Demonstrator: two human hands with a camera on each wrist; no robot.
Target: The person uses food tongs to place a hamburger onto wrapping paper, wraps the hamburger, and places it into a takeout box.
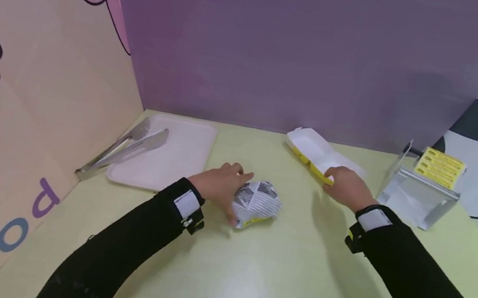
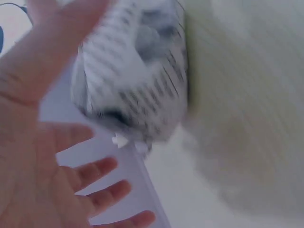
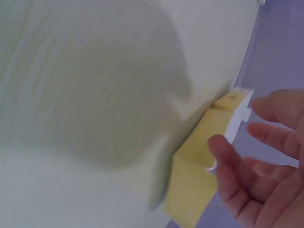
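Observation:
A rounded bundle wrapped in newsprint-patterned paper (image 1: 257,204), with a yellow strip low on its side, sits mid-table. My left hand (image 1: 222,188) is at its left side, fingers spread; in the left wrist view the bundle (image 2: 137,71) lies beside the thumb, and contact is unclear. Farther back and to the right lies an opened folding carton (image 1: 313,147), white inside and yellow outside. My right hand (image 1: 348,187) is at the carton's near right end. In the right wrist view its fingers are loosely bent by the carton (image 3: 199,142), with a gap before the thumb.
At the left, metal tongs (image 1: 115,151) lie across a pale tray (image 1: 187,156) against the side wall. On the right stands a clear holder (image 1: 417,196) with a yellow printed card stack (image 1: 441,168). A purple panel (image 1: 304,55) closes off the back.

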